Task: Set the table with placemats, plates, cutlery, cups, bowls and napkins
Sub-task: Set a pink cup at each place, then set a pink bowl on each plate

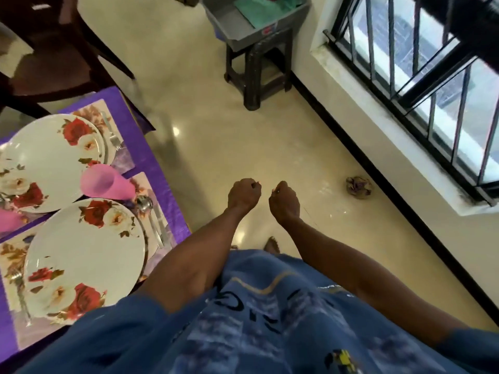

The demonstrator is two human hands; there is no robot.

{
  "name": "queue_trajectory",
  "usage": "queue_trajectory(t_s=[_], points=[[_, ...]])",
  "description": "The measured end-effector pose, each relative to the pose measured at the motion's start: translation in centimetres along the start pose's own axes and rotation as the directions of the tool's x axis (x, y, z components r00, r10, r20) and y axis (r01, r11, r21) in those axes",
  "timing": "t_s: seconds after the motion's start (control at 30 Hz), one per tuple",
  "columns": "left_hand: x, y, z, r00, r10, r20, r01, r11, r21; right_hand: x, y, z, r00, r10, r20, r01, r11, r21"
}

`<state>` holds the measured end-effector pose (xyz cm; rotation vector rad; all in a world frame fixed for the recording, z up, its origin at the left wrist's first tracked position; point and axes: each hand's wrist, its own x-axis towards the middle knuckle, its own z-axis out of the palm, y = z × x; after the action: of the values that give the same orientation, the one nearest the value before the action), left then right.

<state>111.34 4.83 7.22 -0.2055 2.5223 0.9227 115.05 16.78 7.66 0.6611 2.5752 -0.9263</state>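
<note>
Both fists, left hand (243, 194) and right hand (285, 198), curl with an empty grip (plates (86, 255) already laid), so fetching from the tub (229, 25) seems next.

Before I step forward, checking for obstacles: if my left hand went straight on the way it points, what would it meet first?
Probably the dark stool carrying the grey tub; only bare floor lies before the left hand, though depth is unclear.

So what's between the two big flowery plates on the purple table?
In the head view, a pink plastic cup stands between the far rose-patterned plate and the near one.
</note>
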Motion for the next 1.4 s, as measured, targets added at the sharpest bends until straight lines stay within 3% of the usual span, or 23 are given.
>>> queue_trajectory(t_s=[0.1, 0.2, 0.6, 0.7, 0.87, 1.0, 1.17, 1.4], points=[[1.2, 0.9, 1.0, 0.996, 0.037, 0.082, -0.050, 0.984, 0.168, 2.0, 1.6, -1.7, 0.998, 0.035, 0.050, -0.033, 0.998, -0.051], [3.2, 1.5, 1.3, 0.996, 0.009, 0.093, -0.030, 0.972, 0.232, 4.3, 2.1, -2.8, 0.997, 0.051, 0.064, -0.047, 0.997, -0.063], [20.0, 5.5, -2.1, 0.965, 0.064, 0.256, -0.140, 0.946, 0.292, 19.3, -3.1, -5.6, 0.991, 0.052, 0.126, -0.031, 0.987, -0.157], [26.4, 7.0, -6.3, 0.980, 0.079, 0.182, -0.120, 0.965, 0.231, 24.2, -7.7, -6.9, 0.992, 0.054, 0.112, -0.038, 0.990, -0.139], [34.5, 7.9, -12.2, 0.998, 0.061, -0.024, -0.057, 0.990, 0.127, 31.7, -17.4, -6.5, 0.994, -0.060, 0.093, 0.062, 0.998, -0.014], [38.6, 7.3, -13.9, 0.998, 0.064, 0.028, -0.068, 0.978, 0.196, 36.6, -21.9, -6.2, 0.992, -0.082, 0.095, 0.080, 0.996, 0.023], [45.3, 8.9, -15.8, 0.995, 0.085, 0.053, -0.095, 0.973, 0.212, 43.7, -23.9, -7.1, 0.995, 0.064, 0.081, -0.068, 0.996, 0.052], [58.2, 13.3, -19.2, 0.994, 0.067, 0.085, -0.088, 0.955, 0.282, 57.1, -27.9, -10.2, 0.990, 0.096, 0.104, -0.106, 0.990, 0.093]])
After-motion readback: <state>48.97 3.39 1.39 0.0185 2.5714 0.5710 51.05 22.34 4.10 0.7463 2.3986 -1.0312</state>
